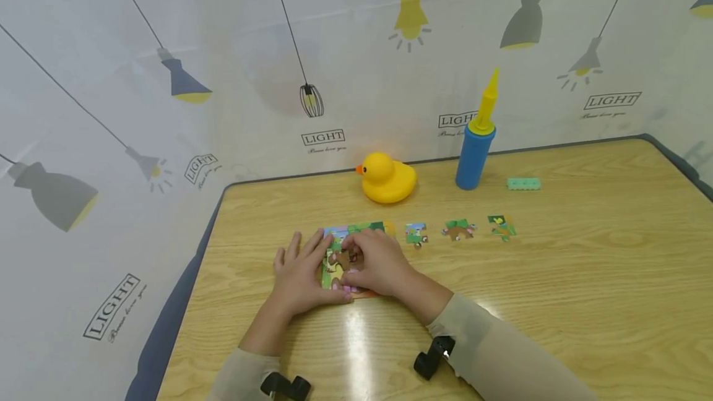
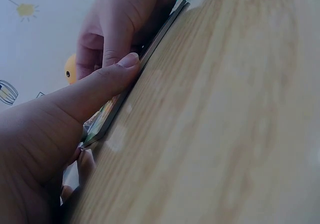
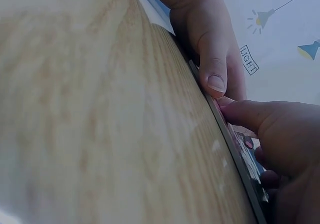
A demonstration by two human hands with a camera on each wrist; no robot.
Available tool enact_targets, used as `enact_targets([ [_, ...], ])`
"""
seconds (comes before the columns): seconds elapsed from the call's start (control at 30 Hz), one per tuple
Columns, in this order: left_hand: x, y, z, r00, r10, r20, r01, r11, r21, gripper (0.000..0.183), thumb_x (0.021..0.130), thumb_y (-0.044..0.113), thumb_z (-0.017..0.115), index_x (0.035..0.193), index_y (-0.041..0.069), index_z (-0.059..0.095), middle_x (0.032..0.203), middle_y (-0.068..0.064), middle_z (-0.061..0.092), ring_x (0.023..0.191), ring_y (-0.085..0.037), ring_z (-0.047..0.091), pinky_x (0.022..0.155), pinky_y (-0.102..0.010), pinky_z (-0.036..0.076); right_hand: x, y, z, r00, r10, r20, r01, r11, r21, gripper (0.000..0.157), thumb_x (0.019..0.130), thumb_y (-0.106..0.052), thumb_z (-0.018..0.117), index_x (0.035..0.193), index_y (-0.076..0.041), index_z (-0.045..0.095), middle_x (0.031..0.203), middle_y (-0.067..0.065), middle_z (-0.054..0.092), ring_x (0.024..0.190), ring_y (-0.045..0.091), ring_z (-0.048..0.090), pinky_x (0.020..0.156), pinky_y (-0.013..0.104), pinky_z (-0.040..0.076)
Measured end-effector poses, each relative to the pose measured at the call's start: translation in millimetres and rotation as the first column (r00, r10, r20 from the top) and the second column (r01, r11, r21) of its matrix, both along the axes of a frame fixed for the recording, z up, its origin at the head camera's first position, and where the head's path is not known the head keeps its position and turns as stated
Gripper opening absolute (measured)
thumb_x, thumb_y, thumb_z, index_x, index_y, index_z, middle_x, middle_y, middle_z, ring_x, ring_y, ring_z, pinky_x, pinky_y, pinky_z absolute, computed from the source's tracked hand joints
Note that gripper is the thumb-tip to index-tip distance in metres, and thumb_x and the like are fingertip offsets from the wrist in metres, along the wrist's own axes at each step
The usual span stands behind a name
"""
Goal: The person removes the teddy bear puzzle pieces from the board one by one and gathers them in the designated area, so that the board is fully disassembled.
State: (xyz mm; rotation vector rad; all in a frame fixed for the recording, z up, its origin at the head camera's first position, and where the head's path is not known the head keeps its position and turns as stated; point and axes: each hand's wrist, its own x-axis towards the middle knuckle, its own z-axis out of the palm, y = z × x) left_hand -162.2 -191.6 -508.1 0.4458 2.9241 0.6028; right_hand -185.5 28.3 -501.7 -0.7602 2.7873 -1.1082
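A colourful jigsaw puzzle [image 1: 364, 228] lies in a thin frame on the wooden table, partly covered by both hands. My left hand [image 1: 301, 277] rests at its left side with fingers spread, the thumb lying along the near edge. In the left wrist view that thumb [image 2: 107, 81] touches the frame's rim. Over the middle of the puzzle, my right hand [image 1: 381, 262] has thumb and fingers curled round a brown puzzle piece [image 1: 341, 260], mostly hidden by the fingers. Both thumbs come close together at the near edge in the right wrist view.
Right of the puzzle lie three loose pieces: one blue and green [image 1: 415, 234], one brown [image 1: 459, 231], one with a yellow figure [image 1: 502, 228]. Behind stand a yellow rubber duck [image 1: 388, 179], a blue hand pump [image 1: 473, 158] with yellow nozzle, and a green toy brick [image 1: 523, 184].
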Motion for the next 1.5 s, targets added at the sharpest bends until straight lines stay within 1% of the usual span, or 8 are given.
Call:
enact_targets([
  [0.1,0.3,-0.6,0.5,1.0,0.001,-0.003,-0.001,1.0,0.004,0.133,0.066,0.084,0.083,0.171,0.022,0.029,0.178,-0.001,0.018,0.161,-0.049,0.0,0.12,-0.076,-0.003,1.5,0.5,-1.4,0.999,0.003,-0.039,-0.004,1.0,-0.029,0.05,0.077,-0.037,0.095,0.119,-0.019,0.074,0.104,-0.005,0.066,0.098,0.017,0.056,0.093,0.042,0.045],
  [0.33,1.1,-2.0,-1.2,1.0,0.0,0.004,0.0,1.0,0.004,0.132,0.067,0.084,0.083,0.171,0.022,0.03,0.178,-0.001,0.018,0.161,-0.049,0.0,0.12,-0.076,-0.003,3.4,0.5,-9.4,0.996,0.022,-0.089,-0.028,0.997,-0.075,0.041,0.08,-0.032,0.096,0.116,-0.025,0.078,0.099,-0.016,0.072,0.092,0.006,0.059,0.087,0.036,0.043],
  [0.53,2.4,-1.8,-1.3,1.0,0.0,0.002,0.0,1.0,0.021,0.133,0.066,0.084,0.084,0.17,0.021,0.03,0.178,-0.003,0.02,0.161,-0.049,0.001,0.12,-0.075,-0.004,4.4,1.1,-14.2,0.992,0.014,-0.122,-0.026,0.996,-0.091,0.035,0.081,-0.033,0.096,0.111,-0.028,0.081,0.098,-0.018,0.073,0.091,0.005,0.059,0.085,0.036,0.043],
  [0.77,2.5,-0.6,0.3,1.0,0.002,-0.004,-0.002,1.0,0.008,0.135,0.064,0.086,0.083,0.17,0.021,0.03,0.178,-0.002,0.02,0.161,-0.049,0.001,0.12,-0.075,-0.004,5.4,2.8,-13.5,0.991,-0.008,-0.131,-0.007,0.993,-0.116,0.043,0.073,-0.046,0.1,0.106,-0.026,0.08,0.096,-0.016,0.072,0.088,0.007,0.058,0.084,0.036,0.045],
  [1.03,1.7,0.3,1.5,1.0,0.004,0.006,-0.004,1.0,-0.004,0.136,0.064,0.087,0.081,0.171,0.022,0.029,0.178,-0.001,0.018,0.161,-0.048,0.0,0.12,-0.075,-0.004,5.6,3.5,-12.7,0.993,-0.002,-0.117,-0.014,0.991,-0.13,0.043,0.072,-0.045,0.099,0.104,-0.023,0.08,0.095,-0.015,0.072,0.088,0.007,0.058,0.085,0.036,0.046],
  [1.13,0.9,-0.3,0.6,1.0,0.004,0.007,-0.004,1.0,-0.005,0.136,0.064,0.088,0.08,0.171,0.022,0.028,0.178,0.0,0.017,0.161,-0.048,0.0,0.121,-0.074,-0.004,4.6,3.4,-12.3,0.993,-0.007,-0.117,-0.008,0.992,-0.123,0.038,0.074,-0.04,0.099,0.103,-0.024,0.08,0.091,-0.017,0.071,0.086,0.007,0.057,0.084,0.035,0.045],
  [1.3,0.0,-1.0,0.8,1.0,0.003,0.018,-0.003,1.0,0.006,0.135,0.065,0.086,0.082,0.171,0.023,0.028,0.178,0.0,0.017,0.161,-0.047,-0.002,0.121,-0.073,-0.005,3.5,3.3,-11.9,0.991,-0.013,-0.134,-0.004,0.992,-0.127,0.038,0.078,-0.029,0.098,0.111,-0.021,0.082,0.092,-0.014,0.074,0.085,0.007,0.059,0.087,0.037,0.045],
  [1.5,-0.6,-1.8,-1.0,1.0,0.0,0.013,-0.001,1.0,0.017,0.134,0.066,0.086,0.082,0.171,0.022,0.028,0.178,-0.001,0.018,0.161,-0.048,-0.001,0.12,-0.074,-0.004,2.4,3.5,-12.4,0.987,-0.006,-0.159,-0.013,0.993,-0.115,0.048,0.08,-0.026,0.096,0.125,-0.016,0.081,0.107,-0.007,0.079,0.09,0.009,0.064,0.09,0.039,0.05],
])
